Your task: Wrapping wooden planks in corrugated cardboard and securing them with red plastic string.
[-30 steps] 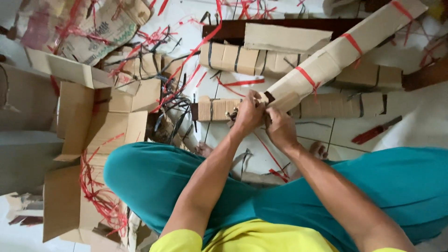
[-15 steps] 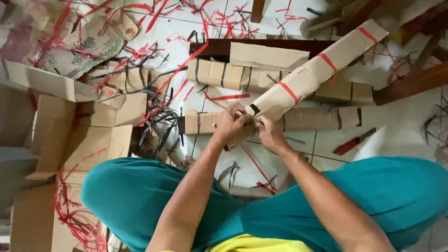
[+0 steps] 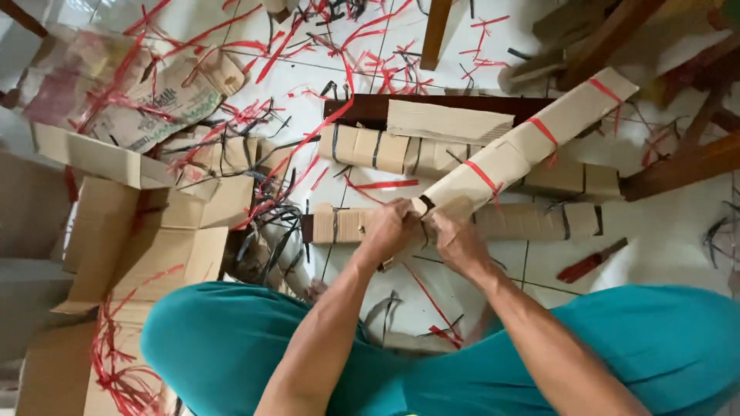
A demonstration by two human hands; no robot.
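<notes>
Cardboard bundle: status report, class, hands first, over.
Left hand and right hand both grip the near end of the cardboard bundle. Bundle tilted, red-banded. Red strap scraps litter floor beneath.

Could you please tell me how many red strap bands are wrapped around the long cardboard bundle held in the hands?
3: one near the hands, one mid-length, one near the far end. Others may be hidden underneath.
</notes>
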